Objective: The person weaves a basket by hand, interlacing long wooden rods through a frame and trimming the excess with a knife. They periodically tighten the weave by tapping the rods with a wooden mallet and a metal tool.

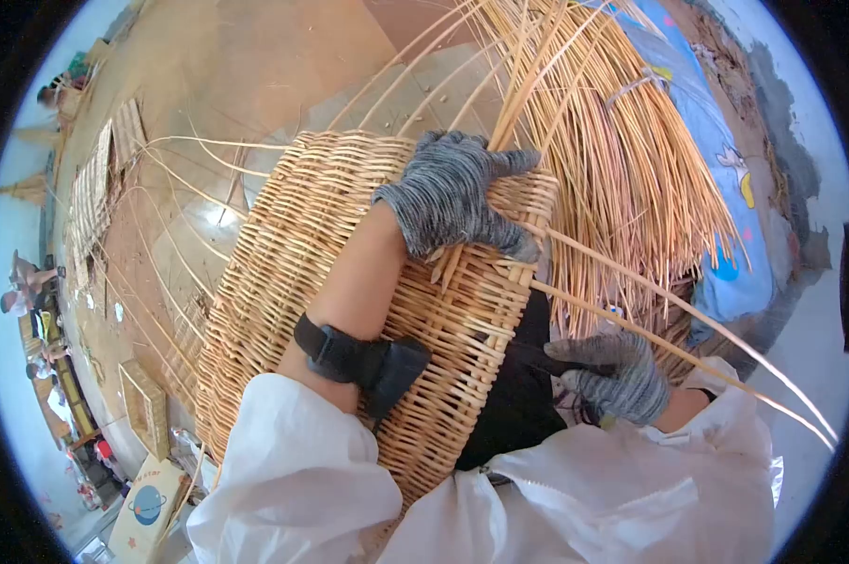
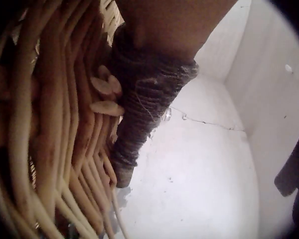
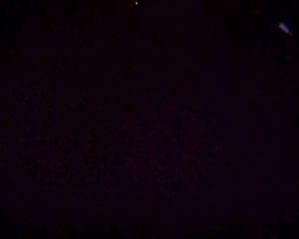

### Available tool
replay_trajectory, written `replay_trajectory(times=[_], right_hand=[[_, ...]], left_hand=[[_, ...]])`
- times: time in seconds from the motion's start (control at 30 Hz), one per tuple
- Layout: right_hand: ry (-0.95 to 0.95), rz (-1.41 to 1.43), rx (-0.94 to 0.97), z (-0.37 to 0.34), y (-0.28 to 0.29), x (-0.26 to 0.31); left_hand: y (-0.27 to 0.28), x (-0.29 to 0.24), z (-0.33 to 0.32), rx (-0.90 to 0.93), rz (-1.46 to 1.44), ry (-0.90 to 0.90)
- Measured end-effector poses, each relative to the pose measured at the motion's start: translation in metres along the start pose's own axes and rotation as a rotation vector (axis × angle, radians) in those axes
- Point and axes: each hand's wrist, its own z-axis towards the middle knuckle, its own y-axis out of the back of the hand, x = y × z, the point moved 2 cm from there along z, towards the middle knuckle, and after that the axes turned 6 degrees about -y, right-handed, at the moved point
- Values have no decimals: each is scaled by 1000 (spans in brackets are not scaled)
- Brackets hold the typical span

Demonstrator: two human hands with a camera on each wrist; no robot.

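A woven wicker basket (image 1: 283, 244) lies tilted across the person's lap, its stakes sticking out past the edges. The left hand (image 1: 457, 193), in a grey knitted glove, rests on its upper right part, thumb and one finger spread towards the corner. In the left wrist view the gloved hand (image 2: 147, 99) lies against the woven rods (image 2: 55, 114), near several cut rod ends (image 2: 107, 108). Right of the basket, the gloved right hand (image 1: 622, 371) is held low, fingers bent about a dark object that is mostly hidden. The right wrist view is almost black.
A large bundle of loose rods (image 1: 622, 160) lies on blue patterned cloth (image 1: 739, 273) beyond the basket. Long rods (image 1: 697, 315) reach out past the right hand. On the left are woven panels (image 1: 95, 211), a small tray (image 1: 144, 409), a printed box (image 1: 147, 506) and people farther off.
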Motion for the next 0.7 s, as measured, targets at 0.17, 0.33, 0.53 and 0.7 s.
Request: replay_trajectory(times=[0.17,0.33,0.53,0.7], right_hand=[[292,-200,-58,-7,-9,5],[203,-84,-25,-2,-4,5],[-30,18,269,12,-5,8],[-323,-8,619,5,0,31]], left_hand=[[-2,-2,-8,-62,22,-6],[-3,-2,-4,-45,4,-14],[-4,-4,-7,-99,-88,-35],[-6,6,0,-157,-279,-43]])
